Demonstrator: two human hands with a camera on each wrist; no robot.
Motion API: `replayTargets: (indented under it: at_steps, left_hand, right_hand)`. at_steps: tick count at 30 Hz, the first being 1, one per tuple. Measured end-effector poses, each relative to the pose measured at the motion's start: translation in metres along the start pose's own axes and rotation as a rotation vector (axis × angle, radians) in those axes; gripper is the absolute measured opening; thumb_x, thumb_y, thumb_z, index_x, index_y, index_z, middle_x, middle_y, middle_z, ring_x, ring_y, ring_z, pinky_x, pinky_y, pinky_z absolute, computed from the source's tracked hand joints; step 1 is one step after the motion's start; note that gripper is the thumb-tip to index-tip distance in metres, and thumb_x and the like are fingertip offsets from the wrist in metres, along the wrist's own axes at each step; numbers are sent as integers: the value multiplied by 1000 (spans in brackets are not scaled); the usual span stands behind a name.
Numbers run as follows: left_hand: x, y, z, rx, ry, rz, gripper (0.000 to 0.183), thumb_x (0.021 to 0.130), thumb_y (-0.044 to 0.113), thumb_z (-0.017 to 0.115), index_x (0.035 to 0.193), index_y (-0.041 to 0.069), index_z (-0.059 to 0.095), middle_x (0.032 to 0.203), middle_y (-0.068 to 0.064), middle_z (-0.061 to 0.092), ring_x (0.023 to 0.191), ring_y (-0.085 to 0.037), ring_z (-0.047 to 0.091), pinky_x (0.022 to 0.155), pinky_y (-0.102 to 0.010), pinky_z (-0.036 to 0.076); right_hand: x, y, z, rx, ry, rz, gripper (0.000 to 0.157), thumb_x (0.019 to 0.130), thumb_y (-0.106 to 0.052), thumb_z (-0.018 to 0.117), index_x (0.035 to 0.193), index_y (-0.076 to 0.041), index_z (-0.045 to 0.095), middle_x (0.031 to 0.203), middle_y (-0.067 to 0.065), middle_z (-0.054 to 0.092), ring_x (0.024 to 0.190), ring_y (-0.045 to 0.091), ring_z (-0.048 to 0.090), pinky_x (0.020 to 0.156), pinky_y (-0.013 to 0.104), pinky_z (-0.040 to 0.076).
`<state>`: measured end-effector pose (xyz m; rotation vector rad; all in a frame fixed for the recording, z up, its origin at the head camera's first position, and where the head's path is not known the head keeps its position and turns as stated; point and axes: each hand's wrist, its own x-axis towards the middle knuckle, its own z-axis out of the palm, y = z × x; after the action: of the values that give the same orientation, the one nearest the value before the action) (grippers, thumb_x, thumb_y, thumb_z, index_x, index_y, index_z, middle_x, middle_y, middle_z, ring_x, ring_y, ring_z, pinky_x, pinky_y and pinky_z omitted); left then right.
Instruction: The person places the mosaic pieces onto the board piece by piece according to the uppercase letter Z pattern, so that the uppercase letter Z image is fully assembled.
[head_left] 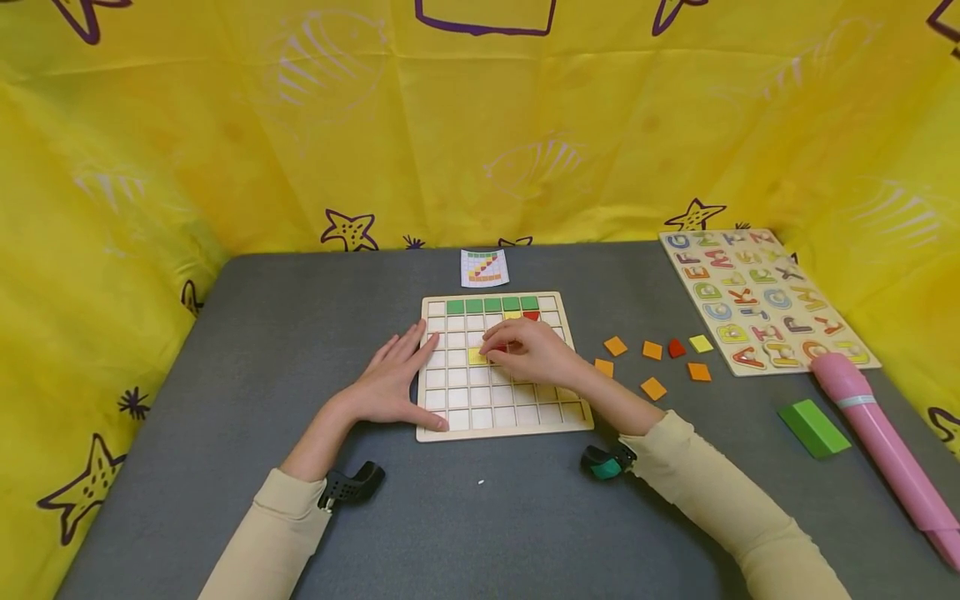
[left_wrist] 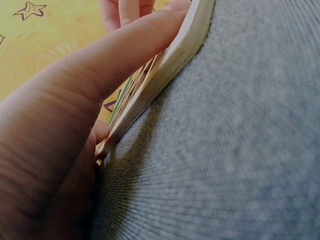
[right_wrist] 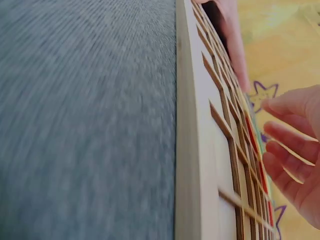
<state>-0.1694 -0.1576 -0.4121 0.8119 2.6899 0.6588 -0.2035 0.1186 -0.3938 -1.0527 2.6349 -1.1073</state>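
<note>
A wooden grid board lies flat on the table. My left hand rests with spread fingers along its left edge, the thumb on the near left corner. Over the middle of the grid is my right hand, fingers loosely bent, its tips beside a yellow tile. In the right wrist view a gap shows between thumb and fingers, with no tile visible there. Several green tiles fill part of the far row; below them sits a red triangular tile. The right hand hides some squares.
A pattern card lies behind the board. To the right are several orange tiles, a red piece and a yellow tile. Farther right are an alphabet puzzle, a green block and a pink wand-shaped object.
</note>
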Motion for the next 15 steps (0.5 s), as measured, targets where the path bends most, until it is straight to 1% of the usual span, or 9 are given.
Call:
replayTargets:
  at_steps: [3, 6, 11, 15]
  left_hand:
    - [0, 0, 1, -1, -1, 1, 127, 67, 69, 75, 157, 7, 10, 163, -14, -7, 149, -27, -5, 116, -52, 0]
    - [0, -2, 1, 5, -1, 3, 128, 67, 71, 75, 157, 8, 9, 163, -13, -8, 149, -26, -6, 116, -51, -1]
    - [-1, -3, 1, 10, 5, 4, 129, 66, 71, 75, 157, 8, 9, 163, -12, -9, 149, -26, -6, 116, -51, -1]
    - [-1, -4, 2, 10, 9, 3, 128, 66, 70, 75, 157, 8, 9, 163, -12, -8, 149, -26, -6, 116, -50, -1]
  right_hand:
    - [-9, 5, -7, 57, 40, 40, 12, 92, -11, 67, 100, -11, 75, 105, -3, 70, 94, 13, 62, 80, 30, 53]
    - [-20, 12, -17, 63, 77, 74, 11, 92, -11, 67, 100, -11, 75, 101, -4, 70, 90, 12, 60, 78, 31, 53]
    - [-43, 27, -37, 4, 133, 132, 11, 91, -12, 69, 100, -11, 75, 96, -2, 70, 85, 15, 60, 76, 32, 54]
    - [-66, 41, -55, -39, 176, 180, 11, 92, -12, 69, 101, -10, 75, 97, 3, 70, 85, 19, 65, 76, 35, 55]
